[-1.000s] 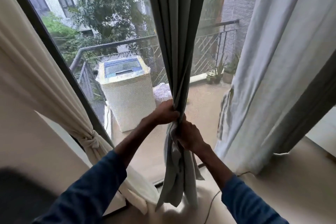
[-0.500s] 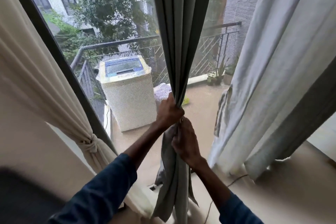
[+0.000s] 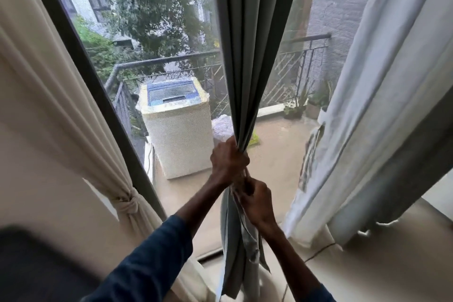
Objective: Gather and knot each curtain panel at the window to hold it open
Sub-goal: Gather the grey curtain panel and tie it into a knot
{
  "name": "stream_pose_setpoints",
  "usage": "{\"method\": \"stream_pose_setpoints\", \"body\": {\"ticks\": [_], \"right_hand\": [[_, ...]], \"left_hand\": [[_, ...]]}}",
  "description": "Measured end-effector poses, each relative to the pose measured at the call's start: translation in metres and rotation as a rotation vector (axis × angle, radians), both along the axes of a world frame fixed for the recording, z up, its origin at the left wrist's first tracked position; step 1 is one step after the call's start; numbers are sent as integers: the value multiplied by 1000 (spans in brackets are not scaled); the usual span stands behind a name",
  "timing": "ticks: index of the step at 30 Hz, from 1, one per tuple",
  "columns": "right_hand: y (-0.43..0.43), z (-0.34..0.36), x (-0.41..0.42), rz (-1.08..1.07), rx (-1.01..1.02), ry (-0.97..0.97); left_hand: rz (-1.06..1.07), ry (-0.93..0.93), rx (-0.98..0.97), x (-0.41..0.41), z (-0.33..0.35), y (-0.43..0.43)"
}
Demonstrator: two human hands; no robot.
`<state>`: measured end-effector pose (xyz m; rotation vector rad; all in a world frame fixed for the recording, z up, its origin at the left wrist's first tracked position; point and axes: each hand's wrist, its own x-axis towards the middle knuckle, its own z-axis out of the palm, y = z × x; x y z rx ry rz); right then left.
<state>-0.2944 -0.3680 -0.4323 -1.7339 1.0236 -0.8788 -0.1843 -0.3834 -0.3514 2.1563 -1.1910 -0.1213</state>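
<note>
Both tight around grey curtain panel [image 3: 247, 56]: left hand [image 3: 229, 159] above right hand [image 3: 257, 200].

Daylit window [image 3: 159, 19] overlooks a washing machine [image 3: 180, 140] outside.

Grey curtain [image 3: 247, 56]: thick matt cloth, smooth. Cream curtain [image 3: 61, 117]: matt cloth, slightly coarser. White curtain [image 3: 380, 105]: thin cloth, faint sheen. Frame [image 3: 81, 68]: dark, matt, smooth; prob. metal. Railing [image 3: 166, 60]: dark metal, dull. Washer [image 3: 181, 144]: pebbly cream sides, glossy blue top. Wall [image 3: 335, 7]: rough grey brick. Sleeve [image 3: 152, 265]: blue matt cloth.
</note>
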Motion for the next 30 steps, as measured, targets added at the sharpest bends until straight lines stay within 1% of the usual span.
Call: {"method": "stream_pose_setpoints", "body": {"ticks": [5,8,15,22,25,27,29,30], "right_hand": [[-35,3,-27,69,-180,125],[-60,8,-45,92,-287,238],[-93,22,-63,163,-337,316],[-108,34,-53,179,-305,383],[-104,44,-34,245,-278,403],[-100,48,-23,276,-195,362],[-97,55,-13,257,-58,258],[-96,57,-9,248,3,236]], "left_hand": [[-51,-22,129,14,3,5],[-110,-17,211,19,2,9],[-289,23,219,23,-6,15],[-475,37,217,28,-15,29],[-569,17,221,26,-11,32],[-645,21,160,26,-10,32],[-711,-18,88,28,-13,31],[-724,-36,75,31,-15,29]]}}
